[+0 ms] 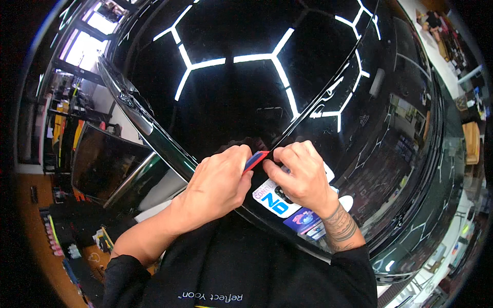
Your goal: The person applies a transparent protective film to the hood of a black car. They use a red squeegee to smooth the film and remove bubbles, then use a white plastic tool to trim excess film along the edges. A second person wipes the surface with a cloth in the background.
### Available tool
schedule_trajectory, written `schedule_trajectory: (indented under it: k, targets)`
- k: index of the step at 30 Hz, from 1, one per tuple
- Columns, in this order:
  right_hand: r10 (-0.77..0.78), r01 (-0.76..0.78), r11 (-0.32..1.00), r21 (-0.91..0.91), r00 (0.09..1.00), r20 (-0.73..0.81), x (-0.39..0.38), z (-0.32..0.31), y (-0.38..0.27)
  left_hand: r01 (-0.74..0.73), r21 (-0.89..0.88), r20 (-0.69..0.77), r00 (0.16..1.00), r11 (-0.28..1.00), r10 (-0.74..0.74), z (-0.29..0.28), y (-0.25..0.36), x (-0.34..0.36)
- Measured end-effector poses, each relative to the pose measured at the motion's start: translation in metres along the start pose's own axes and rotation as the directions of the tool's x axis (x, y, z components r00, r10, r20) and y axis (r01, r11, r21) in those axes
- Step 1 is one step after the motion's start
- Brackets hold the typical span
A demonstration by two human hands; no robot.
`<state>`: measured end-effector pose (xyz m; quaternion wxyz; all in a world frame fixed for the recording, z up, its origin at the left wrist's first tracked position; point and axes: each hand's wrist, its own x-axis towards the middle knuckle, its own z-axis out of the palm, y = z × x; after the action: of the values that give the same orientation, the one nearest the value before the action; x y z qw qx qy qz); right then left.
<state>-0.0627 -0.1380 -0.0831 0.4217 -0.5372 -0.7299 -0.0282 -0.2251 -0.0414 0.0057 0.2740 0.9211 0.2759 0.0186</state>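
My left hand [224, 173] is closed around a flat, slim red and blue tool [256, 161]. The tool's tip points toward my right hand [302, 172], whose fingers are pinched together just beside it. What the right fingers hold is hidden. Both hands are at the near end of a dark seam [319, 100], which runs away to the upper right between a glossy black car panel [215, 113] and dark glass [370, 123]. Under my right hand, white and blue stickers [276, 201] lie on the glass.
Bright hexagon-shaped light lines reflect in the panel. To the left stands an open car door [105, 167], with shelves and bottles [55, 233] beyond it. A wooden chair-like piece [470, 143] and another person [432, 23] are at the far right.
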Motion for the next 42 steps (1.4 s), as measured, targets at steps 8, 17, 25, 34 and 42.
schedule_trajectory:
  k: [8, 17, 25, 34, 42]
  targets:
    - [-0.178, 0.171, 0.977, -0.130, 0.983, -0.050, 0.017, 0.013, 0.006, 0.010, -0.010, -0.010, 1.000, 1.000, -0.010, -0.004, -0.006, 0.004]
    - [-0.025, 0.025, 1.000, -0.004, 0.991, -0.131, 0.000, 0.019, -0.007, -0.001, 0.086, 0.006, 1.000, 0.996, 0.001, 0.004, 0.001, -0.003]
    - [0.130, -0.128, 0.992, 0.023, 0.977, -0.168, -0.006, 0.020, -0.023, -0.141, 0.099, -0.009, 0.990, 0.985, 0.142, -0.004, -0.004, 0.000]
    - [0.191, -0.194, 0.981, 0.016, 0.943, -0.273, -0.015, 0.024, -0.032, -0.174, 0.010, -0.234, 0.957, 0.985, 0.172, -0.011, 0.006, 0.017]
    - [0.167, -0.186, 0.982, -0.043, 0.947, -0.273, -0.011, 0.026, -0.028, -0.212, 0.167, -0.080, 0.971, 0.963, 0.227, -0.008, 0.023, 0.053]
